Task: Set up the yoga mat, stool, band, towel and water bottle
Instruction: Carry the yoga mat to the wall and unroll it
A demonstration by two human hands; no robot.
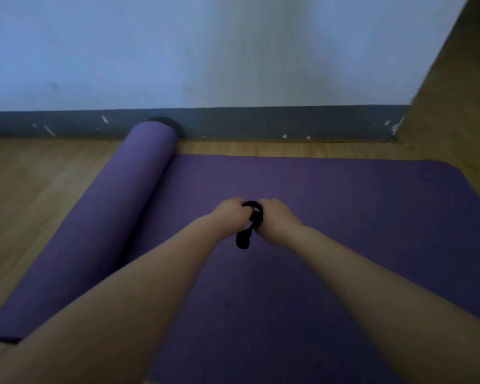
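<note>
The mat (330, 203) is plain purple, its rolled part at nine o'clock the same shade. The band (251, 223) at the centre is black. The floor (25, 189) is light wood-grain. The skirting board (261, 121) at twelve o'clock is grey with white chips; the wall (178, 51) is pale bluish-white.

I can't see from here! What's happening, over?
Left hand, right hand both gripping black band. Purple mat half unrolled. Nothing in the way.

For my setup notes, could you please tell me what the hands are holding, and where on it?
Both hands, left hand and right hand, grip the upper loop of a black band; its lower end hangs free.
</note>
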